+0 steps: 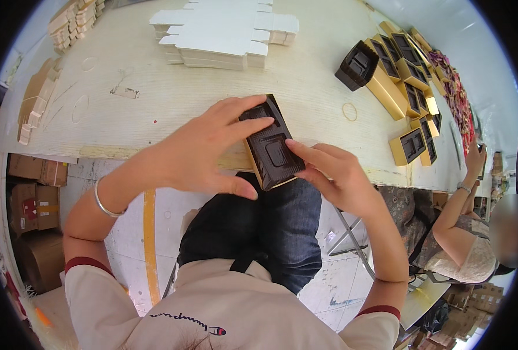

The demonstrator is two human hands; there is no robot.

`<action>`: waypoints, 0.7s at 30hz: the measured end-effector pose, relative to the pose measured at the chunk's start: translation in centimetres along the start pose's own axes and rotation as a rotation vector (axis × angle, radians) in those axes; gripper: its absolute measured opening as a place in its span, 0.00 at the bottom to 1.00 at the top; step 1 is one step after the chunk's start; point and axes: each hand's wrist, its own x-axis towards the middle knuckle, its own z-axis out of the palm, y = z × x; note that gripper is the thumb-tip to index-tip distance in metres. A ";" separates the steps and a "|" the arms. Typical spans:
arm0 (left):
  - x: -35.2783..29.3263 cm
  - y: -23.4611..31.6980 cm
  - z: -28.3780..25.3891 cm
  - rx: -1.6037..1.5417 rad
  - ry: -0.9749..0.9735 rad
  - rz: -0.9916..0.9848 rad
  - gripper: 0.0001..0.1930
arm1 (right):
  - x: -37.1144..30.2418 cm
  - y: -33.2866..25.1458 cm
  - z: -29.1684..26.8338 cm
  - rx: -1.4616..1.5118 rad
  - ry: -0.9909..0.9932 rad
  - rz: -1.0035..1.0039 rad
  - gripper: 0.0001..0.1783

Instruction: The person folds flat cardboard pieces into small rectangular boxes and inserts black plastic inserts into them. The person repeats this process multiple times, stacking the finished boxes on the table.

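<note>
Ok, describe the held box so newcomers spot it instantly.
Find the pale table; at its near edge are the left hand and right hand. Between them is the gold box with a black tray, held apart from the gold boxes grouped at right.

Left hand [209, 143] spreads over black tray [275, 153], right hand [339, 176] holding its gold box [256, 168]

Head-worn fisheye, facing down, near worktable [305, 93]

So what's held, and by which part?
A gold box with a black tray: the right hand grips its right edge; the left hand has fingers over its far end.
</note>
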 end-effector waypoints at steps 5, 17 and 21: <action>-0.3 0.9 1.9 0.101 0.103 -0.039 0.42 | 0.0 0.1 0.9 0.019 0.092 0.015 0.28; -0.3 1.0 2.5 0.183 0.189 -0.078 0.36 | 0.3 -2.3 3.5 -0.216 0.241 0.117 0.28; -0.9 0.7 2.9 0.256 0.151 -0.094 0.35 | 0.0 -2.2 5.5 -0.475 0.323 0.008 0.25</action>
